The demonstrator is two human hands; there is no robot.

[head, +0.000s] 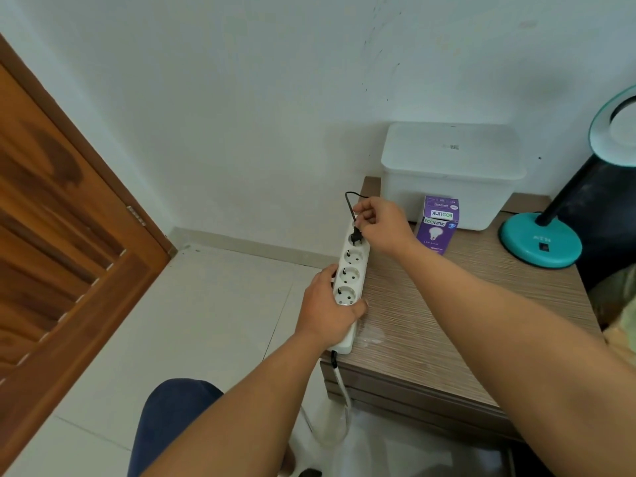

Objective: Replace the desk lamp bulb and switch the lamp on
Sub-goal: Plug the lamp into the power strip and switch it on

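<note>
Head view: left hand [327, 311] grips power strip [349, 277], right hand [382, 225] grips plug [356, 234]; bulb box [437, 223] just beside.

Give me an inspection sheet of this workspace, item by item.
Surface: wooden desk, striped grain, standing by a white wall.
Job's things: teal lamp at right; purple bulb box upright, closed.
Clutter: white lidded bin at the back.
Hands: left hand grips the power strip; right hand pinches the black plug at the farthest socket.
Cables: black cord loops up from the plug; white cord hangs off the desk's edge.
Surroundings: wooden door at left, tiled floor.
</note>
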